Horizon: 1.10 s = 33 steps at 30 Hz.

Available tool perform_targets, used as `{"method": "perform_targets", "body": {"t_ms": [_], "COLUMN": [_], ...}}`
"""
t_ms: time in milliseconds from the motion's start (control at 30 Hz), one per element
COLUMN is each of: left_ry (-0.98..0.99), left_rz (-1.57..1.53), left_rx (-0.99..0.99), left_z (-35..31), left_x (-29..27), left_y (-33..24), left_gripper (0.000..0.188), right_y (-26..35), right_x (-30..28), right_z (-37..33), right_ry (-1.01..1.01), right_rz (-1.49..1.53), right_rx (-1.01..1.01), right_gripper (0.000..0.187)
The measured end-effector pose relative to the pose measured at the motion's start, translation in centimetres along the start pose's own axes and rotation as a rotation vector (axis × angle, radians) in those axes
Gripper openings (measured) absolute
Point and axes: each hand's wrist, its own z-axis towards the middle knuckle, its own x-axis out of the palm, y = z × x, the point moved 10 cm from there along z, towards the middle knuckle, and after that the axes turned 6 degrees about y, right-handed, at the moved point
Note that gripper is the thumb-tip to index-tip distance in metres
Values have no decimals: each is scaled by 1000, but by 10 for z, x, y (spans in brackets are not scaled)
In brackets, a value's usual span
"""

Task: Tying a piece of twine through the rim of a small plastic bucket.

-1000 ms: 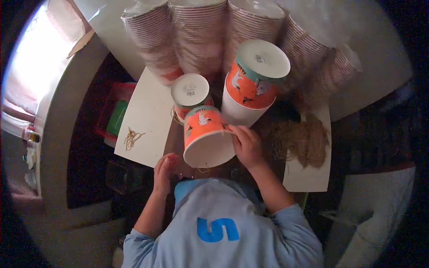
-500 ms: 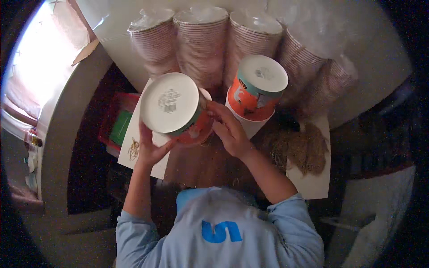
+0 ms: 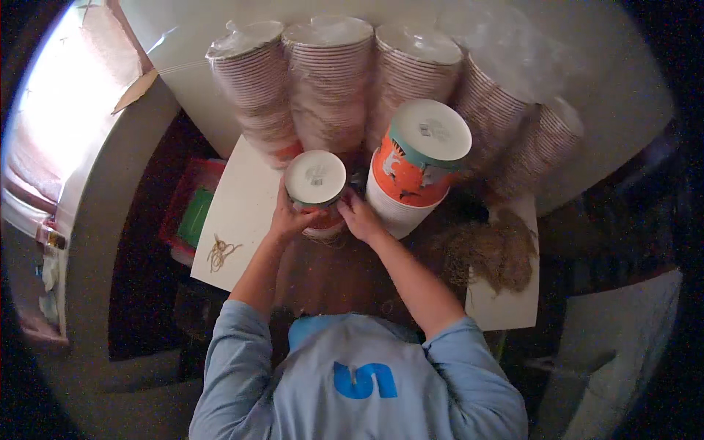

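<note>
An upturned paper bucket with a white base, a teal band and an orange side is between my two hands, low over the table. My left hand grips its left side, thumb across the front. From the right, my right hand closes its fingers on the lower side. Some string-like strands and a pale rim show below it, partly hidden by the hands. Close by on the right stands another upturned orange and teal bucket, on top of a nested pile with white rims.
Tall plastic-wrapped stacks of nested paper buckets line the back against the wall. A heap of brown twine lies at the right, and a few loose strands on the white board at left. Beyond the left edge is a red crate.
The bucket in my hands has gone down from a raised, tilted position toward the table and slightly right. My left hand moved right and up in view; both hands still hold it.
</note>
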Motion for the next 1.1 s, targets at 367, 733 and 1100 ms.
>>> {"method": "perform_targets", "body": {"t_ms": [367,733,1100], "left_ry": [-271,-19,-5], "left_rz": [362,28,188], "left_rx": [200,236,118], "left_z": [-34,-3,1], "left_x": [12,120,117], "left_y": [-53,-127,-117], "left_gripper": [89,96,97], "right_y": [200,175,225], "right_x": [-136,-183,-234], "right_z": [-122,-80,-145], "right_ry": [-658,-564,-794], "right_rz": [-843,-670,-298], "right_rx": [-501,-520,-791], "right_gripper": [35,29,17]}}
